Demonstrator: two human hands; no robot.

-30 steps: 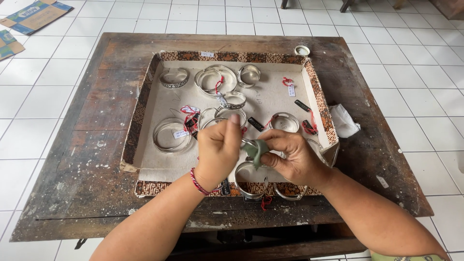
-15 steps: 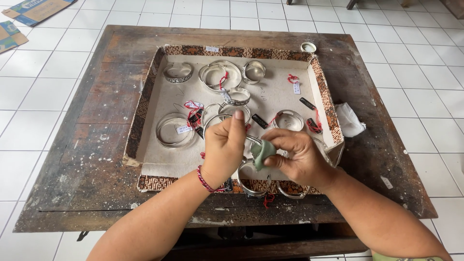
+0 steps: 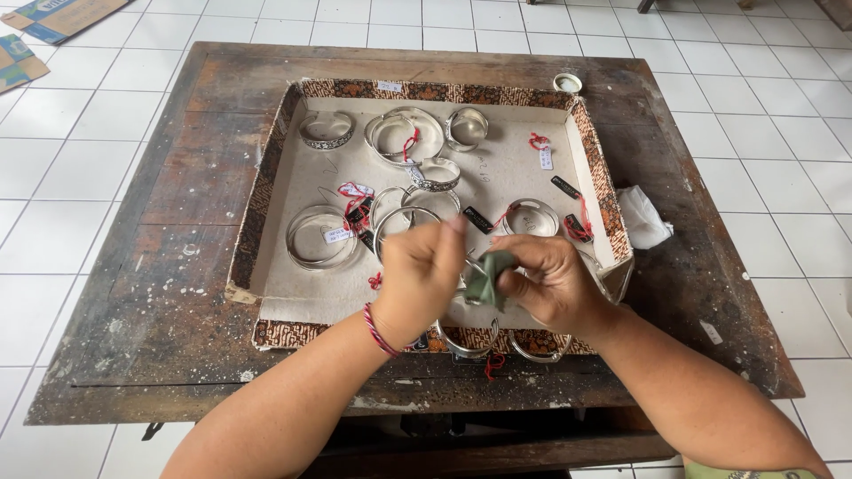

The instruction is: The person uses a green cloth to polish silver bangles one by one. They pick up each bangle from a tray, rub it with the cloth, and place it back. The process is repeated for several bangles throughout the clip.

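Between both hands, over the tray's near edge, a silver bangle (image 3: 469, 270) is pinched in the left hand (image 3: 417, 279) while the right hand (image 3: 550, 286) presses a crumpled green cloth (image 3: 488, 279) against it. Which way the bangle points is hidden. Cardboard tray (image 3: 284, 293) holds more silver bangles (image 3: 319, 238), several red-tagged.

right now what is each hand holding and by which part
The right hand pinches a folded green cloth by its side. The left hand grips a silver bangle by its near rim.
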